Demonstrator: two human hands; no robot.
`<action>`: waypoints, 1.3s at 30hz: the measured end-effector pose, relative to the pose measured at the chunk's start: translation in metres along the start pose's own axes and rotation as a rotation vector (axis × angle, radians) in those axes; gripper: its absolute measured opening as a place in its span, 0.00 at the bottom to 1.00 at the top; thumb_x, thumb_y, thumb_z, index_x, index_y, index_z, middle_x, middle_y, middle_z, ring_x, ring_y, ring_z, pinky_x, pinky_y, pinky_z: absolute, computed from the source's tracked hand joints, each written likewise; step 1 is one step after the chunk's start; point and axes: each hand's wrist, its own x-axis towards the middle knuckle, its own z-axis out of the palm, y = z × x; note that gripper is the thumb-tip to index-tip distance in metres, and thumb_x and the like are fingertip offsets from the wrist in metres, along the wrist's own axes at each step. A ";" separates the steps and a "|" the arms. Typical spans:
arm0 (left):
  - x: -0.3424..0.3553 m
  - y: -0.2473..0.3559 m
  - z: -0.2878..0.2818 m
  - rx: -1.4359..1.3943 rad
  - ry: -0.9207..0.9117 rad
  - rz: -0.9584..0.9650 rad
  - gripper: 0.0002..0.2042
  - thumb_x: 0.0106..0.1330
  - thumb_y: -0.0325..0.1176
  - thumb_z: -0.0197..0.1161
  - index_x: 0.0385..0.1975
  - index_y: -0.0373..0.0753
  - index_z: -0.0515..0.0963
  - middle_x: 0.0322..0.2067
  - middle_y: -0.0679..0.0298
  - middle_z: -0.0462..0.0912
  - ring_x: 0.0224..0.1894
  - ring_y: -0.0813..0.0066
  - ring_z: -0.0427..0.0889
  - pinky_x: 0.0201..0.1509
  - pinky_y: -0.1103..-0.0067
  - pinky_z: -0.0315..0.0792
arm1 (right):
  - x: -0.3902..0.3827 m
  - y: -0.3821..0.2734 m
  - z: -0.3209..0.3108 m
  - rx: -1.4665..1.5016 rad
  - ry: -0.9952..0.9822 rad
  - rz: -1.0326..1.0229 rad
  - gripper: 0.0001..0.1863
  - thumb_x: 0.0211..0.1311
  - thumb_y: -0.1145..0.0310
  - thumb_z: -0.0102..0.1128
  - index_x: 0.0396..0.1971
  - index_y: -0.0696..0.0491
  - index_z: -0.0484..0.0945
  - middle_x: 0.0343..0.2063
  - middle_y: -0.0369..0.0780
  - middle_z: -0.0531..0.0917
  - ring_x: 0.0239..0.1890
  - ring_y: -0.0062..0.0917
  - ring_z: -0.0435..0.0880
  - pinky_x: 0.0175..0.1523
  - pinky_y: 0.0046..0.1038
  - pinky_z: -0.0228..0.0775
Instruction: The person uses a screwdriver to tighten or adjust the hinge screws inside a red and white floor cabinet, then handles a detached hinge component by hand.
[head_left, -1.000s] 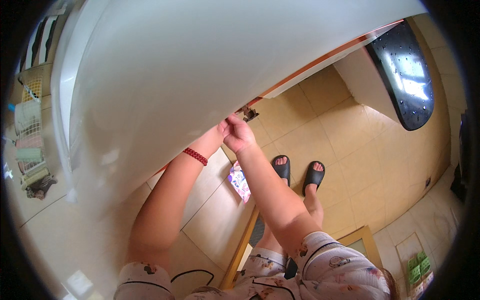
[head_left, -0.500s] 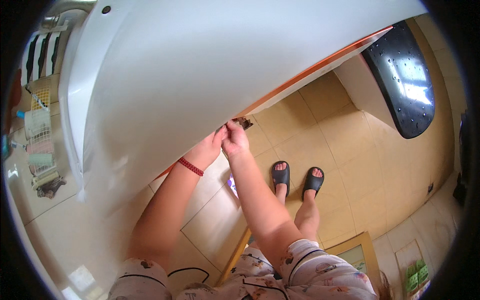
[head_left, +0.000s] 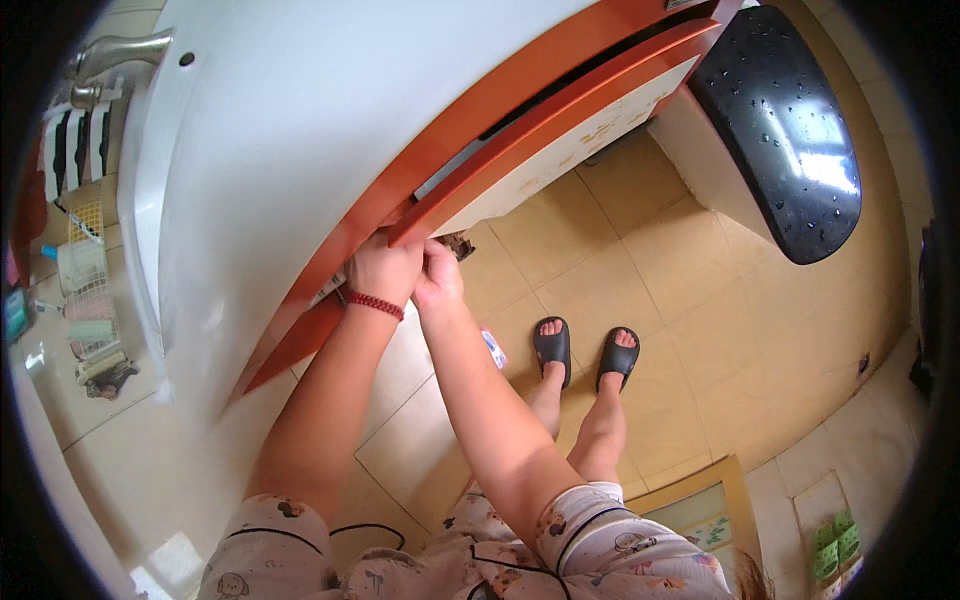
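Note:
Under a large white washbasin (head_left: 270, 130) is an orange-red cabinet (head_left: 345, 235). One of its doors (head_left: 570, 150), with an orange edge and a pale patterned front, stands ajar with a dark gap behind it. My left hand (head_left: 383, 268), a red braided bracelet on its wrist, reaches in at the door's near corner; its fingers are hidden behind the orange edge. Right beside it my right hand (head_left: 438, 277) is closed against the lower side of that corner, its fingertips out of sight. What it grips, if anything, cannot be made out.
A metal faucet (head_left: 120, 52) is at the upper left, with a wire basket of toiletries (head_left: 88, 270) below it. To the right a wet black seat-like cover (head_left: 790, 140) tops a pale base. My feet in black slides (head_left: 552, 345) stand on tiled floor near a yellow-framed panel (head_left: 705, 510).
My view has shifted, so more of the orange cabinet and the gap behind its door shows. My hands appear farther left, and my left hand now reaches in behind the door's corner.

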 end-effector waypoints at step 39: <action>-0.009 0.012 -0.049 -0.275 -0.235 -0.394 0.19 0.58 0.42 0.46 0.33 0.29 0.71 0.32 0.43 0.74 0.35 0.47 0.73 0.38 0.66 0.67 | -0.022 0.021 0.006 -0.194 -0.074 -0.057 0.14 0.55 0.79 0.41 0.43 0.58 0.63 0.41 0.44 0.72 0.43 0.33 0.72 0.49 0.33 0.67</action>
